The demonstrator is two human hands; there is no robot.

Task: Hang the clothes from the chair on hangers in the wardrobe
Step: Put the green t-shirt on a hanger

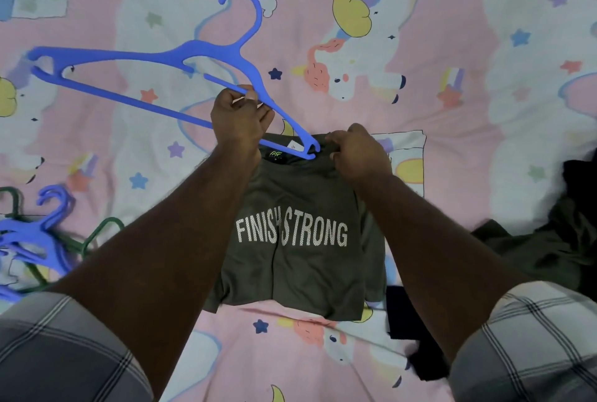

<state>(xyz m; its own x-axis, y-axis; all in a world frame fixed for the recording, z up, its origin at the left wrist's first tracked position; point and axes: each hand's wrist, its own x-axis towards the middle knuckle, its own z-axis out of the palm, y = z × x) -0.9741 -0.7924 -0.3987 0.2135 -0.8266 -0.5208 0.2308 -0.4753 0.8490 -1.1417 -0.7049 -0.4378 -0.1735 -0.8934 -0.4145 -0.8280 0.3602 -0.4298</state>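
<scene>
A: Checked sleeves (64, 346) fill the near corners at 7 and 5 o'clock; both forearms reach over an olive T-shirt (300, 269) lying flat on a unicorn-print bedsheet (452, 46).

B: And the grips?

A: The left hand (239, 117) curls around a blue hanger (155, 59), its arm tip poking into the collar at 12 o'clock of the shirt. The right hand (358, 153) pinches the collar's edge.

B: So, threading the hanger?

A: It appears so. Next, the far arm likely must slide in too. Spare hangers (35, 240) wait at 9 o'clock; dark clothes (549, 240) at 3.
</scene>
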